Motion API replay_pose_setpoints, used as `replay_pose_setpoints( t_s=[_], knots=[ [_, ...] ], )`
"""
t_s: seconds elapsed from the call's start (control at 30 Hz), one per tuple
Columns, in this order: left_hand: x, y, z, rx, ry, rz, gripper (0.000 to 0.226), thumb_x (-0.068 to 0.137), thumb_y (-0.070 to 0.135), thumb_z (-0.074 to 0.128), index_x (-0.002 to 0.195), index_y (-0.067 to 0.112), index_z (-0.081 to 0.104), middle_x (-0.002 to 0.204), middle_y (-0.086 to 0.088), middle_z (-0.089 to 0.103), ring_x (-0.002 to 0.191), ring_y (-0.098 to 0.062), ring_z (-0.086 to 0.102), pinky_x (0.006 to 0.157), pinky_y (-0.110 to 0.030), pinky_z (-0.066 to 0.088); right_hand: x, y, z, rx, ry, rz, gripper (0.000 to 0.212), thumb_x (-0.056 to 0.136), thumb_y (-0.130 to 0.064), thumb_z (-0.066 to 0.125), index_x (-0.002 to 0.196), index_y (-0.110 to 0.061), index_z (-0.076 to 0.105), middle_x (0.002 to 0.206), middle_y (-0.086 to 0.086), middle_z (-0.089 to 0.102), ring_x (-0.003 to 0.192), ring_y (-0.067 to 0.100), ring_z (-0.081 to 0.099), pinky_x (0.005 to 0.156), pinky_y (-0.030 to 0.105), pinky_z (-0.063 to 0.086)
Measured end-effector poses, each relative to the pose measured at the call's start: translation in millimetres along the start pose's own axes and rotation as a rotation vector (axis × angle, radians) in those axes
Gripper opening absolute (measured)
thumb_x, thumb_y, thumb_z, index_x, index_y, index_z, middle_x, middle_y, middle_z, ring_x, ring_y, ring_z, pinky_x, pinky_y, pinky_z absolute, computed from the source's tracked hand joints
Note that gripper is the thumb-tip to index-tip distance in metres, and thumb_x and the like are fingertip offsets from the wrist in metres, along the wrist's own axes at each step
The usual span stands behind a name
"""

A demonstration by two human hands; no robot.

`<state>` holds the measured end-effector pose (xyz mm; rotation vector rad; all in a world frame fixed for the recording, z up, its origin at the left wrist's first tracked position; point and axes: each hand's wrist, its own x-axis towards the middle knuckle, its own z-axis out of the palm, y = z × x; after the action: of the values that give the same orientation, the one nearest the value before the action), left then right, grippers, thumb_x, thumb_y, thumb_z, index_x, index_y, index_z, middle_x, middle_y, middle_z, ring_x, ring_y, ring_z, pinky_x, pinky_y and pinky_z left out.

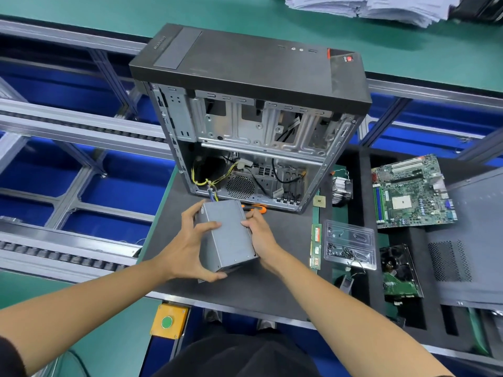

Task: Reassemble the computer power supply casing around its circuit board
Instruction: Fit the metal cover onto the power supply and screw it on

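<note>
The grey metal power supply casing (228,235) stands on the dark mat in front of the open computer tower (253,126). My left hand (194,246) grips its left side, with the thumb on the top face and fingertips under the near end. My right hand (258,235) grips its right side. Yellow and black cables (211,183) run from the casing's far end into the tower. The circuit board inside is hidden by the casing.
An orange-handled screwdriver (257,208) lies just behind the casing. To the right are a clear screw tray (349,244), RAM sticks (315,247), a heatsink (341,190), a motherboard (411,191), a graphics card (400,276) and a grey side panel (473,240). A conveyor frame (68,131) is on the left.
</note>
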<state>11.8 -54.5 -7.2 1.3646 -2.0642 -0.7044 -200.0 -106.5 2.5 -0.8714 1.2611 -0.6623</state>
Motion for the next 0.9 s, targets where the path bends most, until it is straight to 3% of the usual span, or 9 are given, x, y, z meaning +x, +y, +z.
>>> replay_pose_setpoints(
  t_s=[0.17, 0.23, 0.37, 0.47, 0.63, 0.73, 0.9],
  knots=[
    [-1, 0, -14, 0.169, -0.019, 0.088, 0.104, 0.055, 0.081, 0.081, 0.141, 0.039, 0.039, 0.165, -0.014, 0.003, 0.155, -0.04, 0.006, 0.118, -0.058, 0.03, -6, -2, 18, 0.044, 0.035, -0.055, 0.008, 0.081, -0.022, 0.053, 0.088, -0.018, 0.051, 0.083, -0.004, 0.063, 0.065, 0.008, 0.058, 0.049, 0.018, 0.044],
    [1, 5, -16, 0.266, -0.037, 0.117, 0.097, 0.06, 0.084, 0.074, 0.14, 0.036, 0.047, 0.165, -0.013, 0.01, 0.155, -0.04, 0.005, 0.12, -0.059, 0.024, -7, -4, 18, 0.021, 0.02, -0.066, 0.012, 0.085, -0.02, 0.05, 0.096, -0.018, 0.053, 0.089, -0.004, 0.064, 0.066, 0.003, 0.06, 0.052, 0.017, 0.046],
    [4, 16, -20, 0.373, -0.084, 0.127, 0.092, 0.065, 0.088, 0.065, 0.141, 0.037, 0.053, 0.162, -0.012, 0.022, 0.154, -0.039, 0.005, 0.119, -0.063, 0.021, -10, -7, 15, 0.052, 0.013, -0.01, 0.015, 0.096, -0.012, 0.043, 0.099, -0.021, 0.055, 0.097, 0.007, 0.066, 0.08, 0.021, 0.061, 0.062, 0.029, 0.049],
    [9, 23, -20, 0.447, -0.084, 0.225, 0.087, 0.07, 0.086, 0.062, 0.129, 0.022, 0.064, 0.156, -0.017, 0.035, 0.154, -0.041, 0.01, 0.12, -0.068, 0.013, -12, -8, 18, 0.095, 0.009, 0.022, 0.021, 0.095, -0.012, 0.044, 0.097, -0.026, 0.059, 0.095, 0.009, 0.066, 0.08, 0.023, 0.061, 0.063, 0.033, 0.049],
    [12, 26, -28, 0.514, -0.158, 0.314, 0.078, 0.078, 0.082, 0.057, 0.113, 0.013, 0.064, 0.15, -0.022, 0.043, 0.146, -0.037, 0.034, 0.125, -0.055, 0.016, -13, -12, 22, 0.142, -0.046, 0.055, 0.026, 0.095, -0.009, 0.041, 0.112, -0.021, 0.058, 0.096, 0.007, 0.066, 0.078, 0.021, 0.063, 0.063, 0.034, 0.051],
    [11, 28, -32, 0.563, -0.201, 0.313, 0.073, 0.081, 0.08, 0.053, 0.109, 0.013, 0.063, 0.149, -0.026, 0.043, 0.144, -0.041, 0.036, 0.124, -0.054, 0.018, -15, -14, 25, 0.134, -0.065, 0.067, 0.029, 0.095, -0.008, 0.041, 0.117, -0.019, 0.057, 0.097, 0.007, 0.066, 0.076, 0.018, 0.064, 0.059, 0.029, 0.052],
    [6, 28, -36, 0.583, -0.259, 0.305, 0.078, 0.083, 0.076, 0.053, 0.123, 0.01, 0.063, 0.152, -0.028, 0.04, 0.148, -0.041, 0.031, 0.123, -0.056, 0.02, -17, -17, 33, 0.099, -0.084, 0.056, 0.032, 0.095, -0.006, 0.04, 0.121, -0.019, 0.052, 0.101, 0.01, 0.063, 0.077, 0.02, 0.063, 0.058, 0.028, 0.051]
  ],
)
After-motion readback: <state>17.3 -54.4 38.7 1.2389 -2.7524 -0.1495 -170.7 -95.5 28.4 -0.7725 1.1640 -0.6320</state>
